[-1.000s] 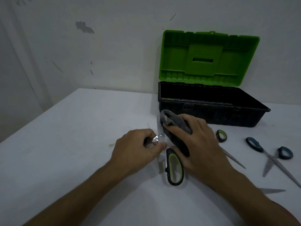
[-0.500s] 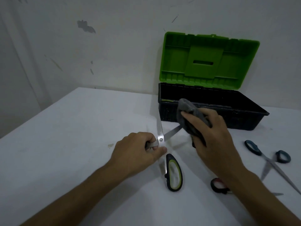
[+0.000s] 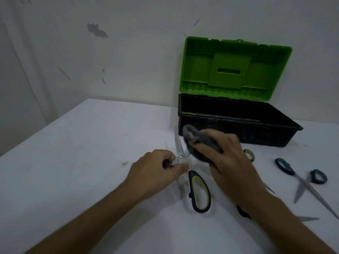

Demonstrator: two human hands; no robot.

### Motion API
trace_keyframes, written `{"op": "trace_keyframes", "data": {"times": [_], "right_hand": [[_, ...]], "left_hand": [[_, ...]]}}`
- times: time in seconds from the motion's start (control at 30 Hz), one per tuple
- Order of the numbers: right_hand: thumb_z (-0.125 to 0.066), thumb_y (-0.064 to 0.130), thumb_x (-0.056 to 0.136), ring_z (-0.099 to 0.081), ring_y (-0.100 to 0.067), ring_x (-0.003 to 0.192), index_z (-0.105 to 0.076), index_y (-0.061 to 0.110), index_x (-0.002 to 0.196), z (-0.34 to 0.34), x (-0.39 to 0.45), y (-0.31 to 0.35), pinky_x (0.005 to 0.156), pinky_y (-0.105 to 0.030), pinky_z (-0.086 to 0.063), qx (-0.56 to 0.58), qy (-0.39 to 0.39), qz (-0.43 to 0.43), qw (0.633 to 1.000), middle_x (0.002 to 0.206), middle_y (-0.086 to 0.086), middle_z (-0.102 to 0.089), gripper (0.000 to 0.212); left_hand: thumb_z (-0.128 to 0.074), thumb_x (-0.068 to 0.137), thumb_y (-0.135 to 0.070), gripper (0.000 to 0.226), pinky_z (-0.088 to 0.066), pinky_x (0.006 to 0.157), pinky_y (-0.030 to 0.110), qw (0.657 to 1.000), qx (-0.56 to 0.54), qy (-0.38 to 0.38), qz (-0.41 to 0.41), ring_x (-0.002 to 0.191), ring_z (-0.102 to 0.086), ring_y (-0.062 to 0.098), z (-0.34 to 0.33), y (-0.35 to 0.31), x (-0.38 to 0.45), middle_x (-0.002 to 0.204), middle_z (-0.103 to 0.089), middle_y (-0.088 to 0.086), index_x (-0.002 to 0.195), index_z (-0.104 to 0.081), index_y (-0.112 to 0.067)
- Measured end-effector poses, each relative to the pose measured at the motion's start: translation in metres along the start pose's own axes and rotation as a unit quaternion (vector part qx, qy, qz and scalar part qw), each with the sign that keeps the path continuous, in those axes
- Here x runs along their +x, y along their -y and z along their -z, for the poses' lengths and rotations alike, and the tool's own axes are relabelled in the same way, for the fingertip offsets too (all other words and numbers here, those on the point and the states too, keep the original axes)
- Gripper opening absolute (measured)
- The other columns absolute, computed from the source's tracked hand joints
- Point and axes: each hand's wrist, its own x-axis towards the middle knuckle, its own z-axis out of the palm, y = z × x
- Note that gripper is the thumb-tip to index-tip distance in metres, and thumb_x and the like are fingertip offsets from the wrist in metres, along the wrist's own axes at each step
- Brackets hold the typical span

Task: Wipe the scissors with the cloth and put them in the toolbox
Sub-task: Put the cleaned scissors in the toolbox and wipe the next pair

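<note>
The left hand point(image 3: 157, 166) pinches the scissors point(image 3: 199, 191) just beside their pivot, thumb and fingers pressed together on one handle, which is mostly hidden inside the grip. The scissors are spread open near the middle of the desk point(image 3: 82, 162): 1 blade points up toward the far edge, and the black handle with the green-lined loop lies flat toward the near edge. The right hand point(image 3: 225, 158) is closed on a grey cloth point(image 3: 200, 142), bunched under its fingers and pressed over the other blade just right of the pivot; the hand is motion-blurred.

The toolbox point(image 3: 238, 125) stands at the desk's far edge against the wall, just behind the cloth, its black tray open and its green lid point(image 3: 234, 70) upright.

A second pair point(image 3: 304, 182) with blue handles lies open near the right edge of the desk, well apart from the hands. A small green-lined loop point(image 3: 249, 154) shows just right of the right hand, and a blade tip point(image 3: 308, 218) pokes out beside the right forearm; what they belong to cannot be told.
</note>
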Motion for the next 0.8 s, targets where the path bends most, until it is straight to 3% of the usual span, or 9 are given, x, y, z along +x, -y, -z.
{"op": "trace_keyframes", "data": {"times": [0.1,0.27,0.37,0.43,0.5,0.6,0.67,0.8], "right_hand": [[-0.074,-0.008,0.071,-0.049,-0.033,0.101,-0.065,0.014,0.121,-0.01,0.007,0.007,0.074,-0.043,-0.053,0.011,0.017,0.012,1.0,0.134,-0.01,-0.049,0.055],[-0.065,-0.017,0.072,-0.046,-0.034,0.099,-0.06,0.011,0.127,-0.005,0.003,-0.018,0.079,-0.048,-0.051,-0.003,-0.021,-0.118,0.993,0.134,-0.015,-0.045,0.062],[-0.064,-0.014,0.074,-0.046,-0.03,0.116,-0.046,0.013,0.134,0.0,-0.001,-0.012,0.097,-0.039,-0.047,0.103,-0.059,-0.156,0.981,0.138,-0.013,-0.034,0.068],[-0.063,-0.013,0.076,-0.046,-0.021,0.113,-0.038,0.017,0.132,0.002,0.001,-0.002,0.093,-0.033,-0.048,0.18,-0.074,-0.143,0.97,0.13,-0.004,-0.037,0.069],[-0.064,-0.012,0.075,-0.045,-0.017,0.102,-0.039,0.022,0.128,0.0,0.004,0.008,0.078,-0.033,-0.05,0.198,-0.034,-0.127,0.971,0.118,0.004,-0.041,0.068],[-0.07,-0.009,0.067,-0.046,-0.025,0.112,-0.052,0.019,0.13,-0.01,0.002,0.014,0.083,-0.042,-0.055,0.092,0.056,-0.07,0.992,0.133,-0.004,-0.051,0.071],[-0.066,0.001,0.072,-0.046,-0.029,0.118,-0.049,0.021,0.138,-0.008,0.002,0.011,0.089,-0.047,-0.052,0.068,0.094,-0.052,0.992,0.143,-0.007,-0.046,0.071],[-0.049,0.043,0.093,-0.039,-0.019,0.128,-0.019,0.041,0.152,0.005,-0.003,0.01,0.1,-0.038,-0.042,0.089,0.129,-0.051,0.986,0.156,0.006,-0.022,0.066]], "left_hand": [[-0.061,0.082,-0.057,0.047,-0.036,0.055,0.027,0.999,-0.029,-0.013,0.009,0.051,-0.042,0.008,0.005,0.003,0.002,0.055,-0.046,-0.008,0.068,-0.055,-0.013],[-0.06,0.082,-0.057,0.044,-0.035,0.054,0.024,0.999,0.033,-0.012,0.003,0.052,-0.041,0.008,0.004,0.001,0.0,0.057,-0.046,-0.007,0.065,-0.049,-0.018],[-0.06,0.082,-0.054,0.039,-0.036,0.055,0.025,0.998,0.06,-0.001,-0.005,0.054,-0.044,0.009,0.002,0.001,-0.001,0.058,-0.047,-0.006,0.064,-0.049,-0.021],[-0.059,0.082,-0.054,0.037,-0.035,0.053,0.025,0.996,0.088,0.005,-0.011,0.055,-0.046,0.008,0.001,0.001,-0.002,0.058,-0.049,-0.006,0.062,-0.05,-0.025],[-0.058,0.083,-0.055,0.039,-0.032,0.052,0.025,0.994,0.108,0.004,-0.016,0.055,-0.045,0.008,0.001,-0.001,-0.004,0.057,-0.048,-0.006,0.059,-0.046,-0.027],[-0.057,0.083,-0.058,0.037,-0.034,0.053,0.024,0.994,0.11,0.005,-0.001,0.057,-0.049,0.005,0.004,-0.003,-0.004,0.061,-0.054,-0.008,0.062,-0.049,-0.028],[-0.057,0.083,-0.059,0.035,-0.034,0.054,0.023,0.994,0.105,0.001,0.005,0.059,-0.052,0.005,0.006,-0.002,-0.002,0.064,-0.057,-0.009,0.066,-0.053,-0.028],[-0.052,0.077,-0.068,0.044,-0.04,0.055,0.025,0.995,0.091,-0.035,0.001,0.063,-0.057,0.009,0.012,-0.004,0.0,0.067,-0.062,-0.006,0.07,-0.058,-0.025]]}}
